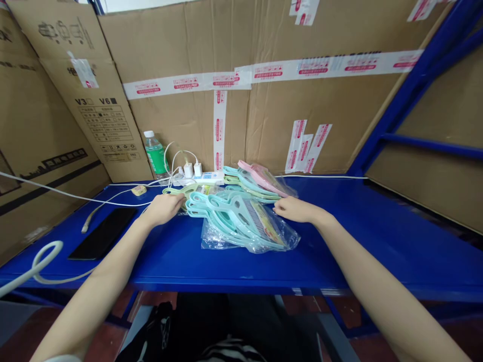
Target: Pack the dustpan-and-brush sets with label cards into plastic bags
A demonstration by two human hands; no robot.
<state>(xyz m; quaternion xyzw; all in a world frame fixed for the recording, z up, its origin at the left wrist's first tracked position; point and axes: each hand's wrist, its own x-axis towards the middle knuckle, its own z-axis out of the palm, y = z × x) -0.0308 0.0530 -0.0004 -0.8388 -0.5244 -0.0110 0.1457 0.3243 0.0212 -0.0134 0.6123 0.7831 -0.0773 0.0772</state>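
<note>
Light-blue plastic pieces [230, 213] with looped handles, apparently small dustpan sets, lie overlapping in clear bags on the blue table. Behind them are a pink dustpan set [260, 176] and more blue and green ones, also bagged. My left hand [166, 207] is closed at the near edge of a yellow-green dustpan set [188, 190], left of the blue pile. My right hand [294, 208] has its fingers curled at the right side of the pile, by the bag edges. What its fingertips hold is hidden.
A black tablet-like slab [102, 235] and white cables lie at the left. Behind stand a green-labelled bottle [156, 155] and a white power strip [209, 177] with chargers. Taped cardboard [181, 50] walls the back; a blue metal frame [400, 95] rises at the right.
</note>
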